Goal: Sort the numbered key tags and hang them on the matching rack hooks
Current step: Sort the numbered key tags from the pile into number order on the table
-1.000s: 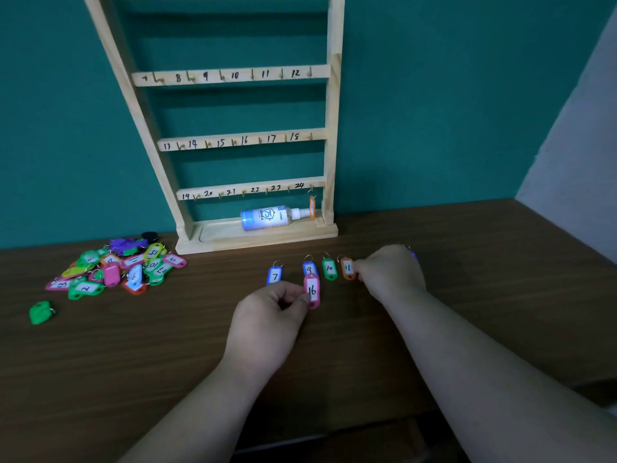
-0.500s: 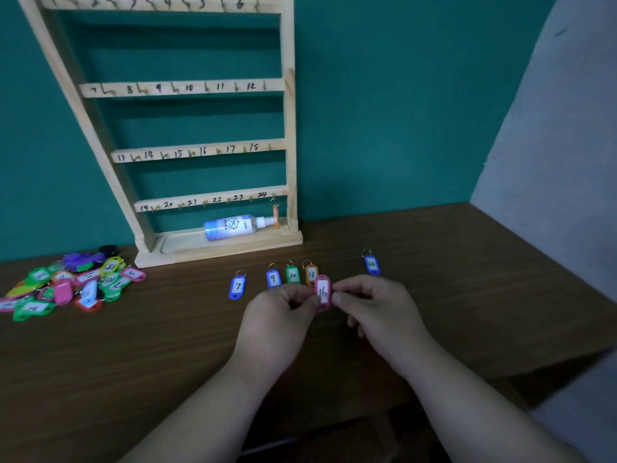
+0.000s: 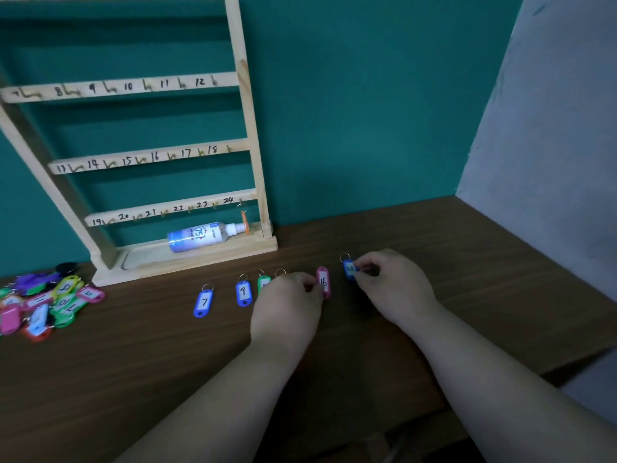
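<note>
1. Your left hand [image 3: 283, 315] sits in front of the rack [image 3: 247, 135], just off the right end of its base. The fingers are curled narrow, and the fingertips pinch the left edge of tag 16 [image 3: 323, 282].
2. Tag 16 is pink. It stands on the counter [image 3: 133, 362] in front of the rack's right corner, with its number facing you.
3. Your right hand [image 3: 394, 289] lies farther right of the rack than the left one. Its fingers are curled, and thumb and forefinger pinch a blue tag [image 3: 349, 269] by its right edge.
4. The blue tag is just right of tag 16 and does not touch it. Its ring points toward the wall [image 3: 367, 111]. The number is blurred and may read 23.
5. A row of tags lies flat in front of the rack's base. From left to right they are tag 7 [image 3: 203, 303], tag 9 [image 3: 243, 292] and a green tag [image 3: 263, 283]. Your left hand partly hides the green tag, so its number cannot be read.
6. One more ring [image 3: 280, 272] shows at your left knuckles. Its tag is hidden.
7. A pile [image 3: 50, 302] of mixed tags lies left of the rack's base.
8. The rack's visible rails are marked 7–12, 13–18 and 19–24. An orange tag [image 3: 244, 223] hangs at hook 24, at the right end of the lowest rail.
9. A bottle [image 3: 203, 236] lies on its side in the rack's base tray, with its nozzle next to the orange tag.
</note>
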